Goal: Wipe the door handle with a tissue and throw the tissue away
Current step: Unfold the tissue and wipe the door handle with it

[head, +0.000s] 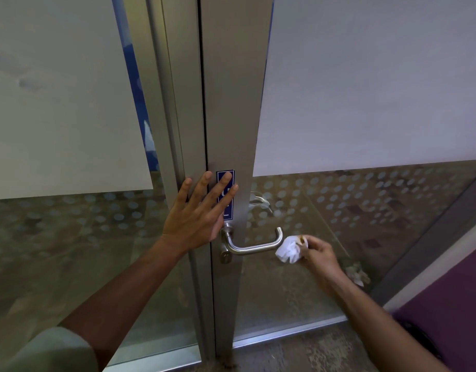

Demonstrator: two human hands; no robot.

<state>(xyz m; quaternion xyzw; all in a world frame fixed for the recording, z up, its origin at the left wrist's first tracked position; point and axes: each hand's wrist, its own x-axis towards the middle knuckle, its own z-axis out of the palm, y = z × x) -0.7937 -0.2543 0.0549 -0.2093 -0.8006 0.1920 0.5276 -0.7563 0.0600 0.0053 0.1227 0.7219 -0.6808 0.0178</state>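
Tissue in right grip, beside handle

1. Curved tubular steel door handle: brushed metal, satin sheen, smooth; soft highlights along the bar.
2. Grey aluminium door frame post: matt metal, even finish, no gloss.
3. Large glass door panel: upper part frosted, matt, milky; lower part clear and glossy with a pattern of pale frosted dots.
4. Crumpled white tissue: thin paper, matt, heavily creased, held in the right hand.
5. Small blue rectangular sticker on the post: smooth, slightly glossy film.
6. Mottled brown floor: rough, dull, speckled surface.
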